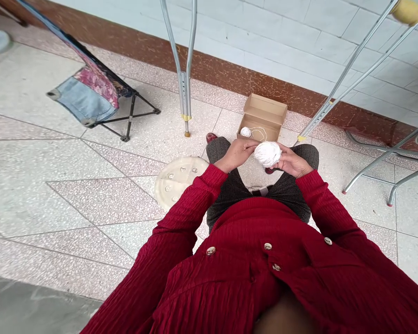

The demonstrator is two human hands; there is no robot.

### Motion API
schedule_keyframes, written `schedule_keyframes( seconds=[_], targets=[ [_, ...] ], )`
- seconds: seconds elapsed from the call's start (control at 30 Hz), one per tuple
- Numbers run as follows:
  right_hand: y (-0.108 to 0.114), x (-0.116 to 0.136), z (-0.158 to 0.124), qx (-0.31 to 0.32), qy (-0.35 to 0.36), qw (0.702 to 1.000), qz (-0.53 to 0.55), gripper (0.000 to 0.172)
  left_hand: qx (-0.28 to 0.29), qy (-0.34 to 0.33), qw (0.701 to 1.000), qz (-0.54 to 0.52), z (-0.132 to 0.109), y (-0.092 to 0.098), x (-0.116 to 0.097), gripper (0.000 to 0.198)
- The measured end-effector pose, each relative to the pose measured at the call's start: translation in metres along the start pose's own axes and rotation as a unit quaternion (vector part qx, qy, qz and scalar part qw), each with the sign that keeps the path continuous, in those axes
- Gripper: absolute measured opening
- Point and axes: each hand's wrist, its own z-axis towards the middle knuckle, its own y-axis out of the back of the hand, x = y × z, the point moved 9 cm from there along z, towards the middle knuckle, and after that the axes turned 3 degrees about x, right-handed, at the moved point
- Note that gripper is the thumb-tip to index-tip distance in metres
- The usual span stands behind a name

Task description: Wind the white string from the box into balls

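Observation:
A ball of white yarn (267, 154) is held above my knees by my right hand (292, 163), whose fingers wrap its right side and underside. My left hand (239, 153) is closed in a pinch at the left edge of the ball; a strand between its fingertips is too small to make out clearly. Beyond my hands, an open cardboard box (264, 117) rests on the floor near the wall. Inside it lie a smaller white yarn ball (245, 132) and a loose loop of yarn (261, 131).
A round cream-coloured lid or stool top (179, 178) is beside my left knee. Farther left stands a folding chair (87, 99). Metal crutches (184, 88) lean at the wall, another (320, 116) right of the box. Metal chair legs (372, 174) are at the right.

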Motion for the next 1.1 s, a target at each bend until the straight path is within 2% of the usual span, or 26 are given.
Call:
schedule_keyframes(
  seconds=[0.13, 0.23, 0.33, 0.43, 0.53, 0.7, 0.8, 0.87, 0.93, 1.03, 1.1],
  targets=[
    [-0.001, 0.001, 0.007, -0.03, -0.001, 0.999, 0.029, 0.045, 0.013, -0.011, 0.998, 0.058, -0.001, -0.012, 0.008, 0.022],
    [0.001, 0.006, 0.011, -0.064, 0.003, 0.998, 0.014, 0.038, 0.029, 0.007, 1.0, -0.005, -0.005, -0.021, 0.01, 0.016],
    [0.0, 0.016, 0.012, -0.09, 0.026, 0.995, -0.017, 0.042, 0.075, 0.019, 0.989, -0.13, -0.011, -0.032, 0.002, 0.041],
    [-0.006, 0.028, 0.011, -0.098, 0.062, 0.992, -0.058, 0.049, 0.09, 0.023, 0.969, -0.23, -0.018, -0.032, -0.008, 0.067],
    [-0.014, 0.034, 0.011, -0.099, 0.085, 0.985, -0.115, 0.052, 0.08, 0.033, 0.949, -0.304, -0.021, -0.029, -0.007, 0.075],
    [-0.024, 0.045, 0.011, -0.093, 0.12, 0.96, -0.234, 0.065, 0.028, 0.063, 0.93, -0.361, -0.018, -0.025, 0.005, 0.073],
    [-0.023, 0.046, 0.008, -0.067, 0.122, 0.966, -0.217, 0.074, -0.003, 0.056, 0.932, -0.359, -0.016, -0.02, 0.007, 0.069],
    [-0.018, 0.037, 0.006, -0.044, 0.103, 0.983, -0.147, 0.081, -0.017, 0.056, 0.931, -0.361, -0.015, -0.018, 0.011, 0.067],
    [-0.008, 0.02, 0.003, -0.053, 0.068, 0.993, -0.079, 0.082, -0.04, 0.062, 0.927, -0.367, -0.014, -0.015, 0.021, 0.066],
    [0.005, -0.023, -0.001, -0.099, -0.023, 0.995, -0.005, 0.073, -0.075, 0.079, 0.922, -0.371, -0.013, -0.014, 0.043, 0.066],
    [0.002, -0.055, -0.001, -0.096, -0.087, 0.99, 0.054, 0.064, -0.087, 0.095, 0.921, -0.369, -0.013, -0.018, 0.058, 0.067]
  ],
)
